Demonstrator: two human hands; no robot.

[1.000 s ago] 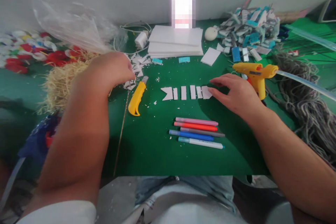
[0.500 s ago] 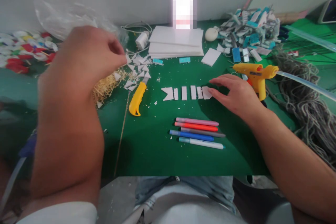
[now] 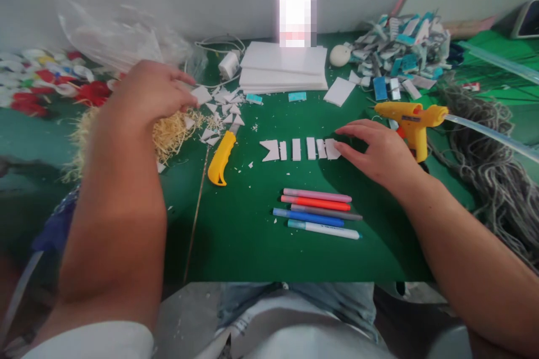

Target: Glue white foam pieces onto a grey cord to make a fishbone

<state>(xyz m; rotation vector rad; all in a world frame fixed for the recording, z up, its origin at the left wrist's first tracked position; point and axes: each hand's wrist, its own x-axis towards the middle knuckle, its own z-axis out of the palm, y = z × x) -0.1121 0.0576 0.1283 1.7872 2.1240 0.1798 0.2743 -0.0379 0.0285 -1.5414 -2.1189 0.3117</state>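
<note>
My left hand (image 3: 158, 92) is over the scrap pile at the left, its fingers apart and its fingertips at the edge of a white piece (image 3: 202, 94). My right hand (image 3: 374, 151) rests on the green table, thumb and forefinger apart, the thumb touching the right end of a row of white foam pieces. That row runs from a notched piece (image 3: 270, 150) through narrow strips (image 3: 296, 149) to an end piece (image 3: 332, 148). A yellow cutter (image 3: 222, 158) lies left of the row. Several markers (image 3: 315, 203) lie in front of it.
White sheets (image 3: 282, 67) are stacked at the back. Blue and white blocks (image 3: 404, 47) are heaped at the back right. A yellow glue gun (image 3: 408, 118) and grey yarn (image 3: 475, 151) are beyond my right hand. Straw (image 3: 170, 137) and a plastic bag (image 3: 113, 33) are at the left.
My left hand has come down and its fingers have spread beside the white piece, which now shows more fully. My right hand has stayed in place.
</note>
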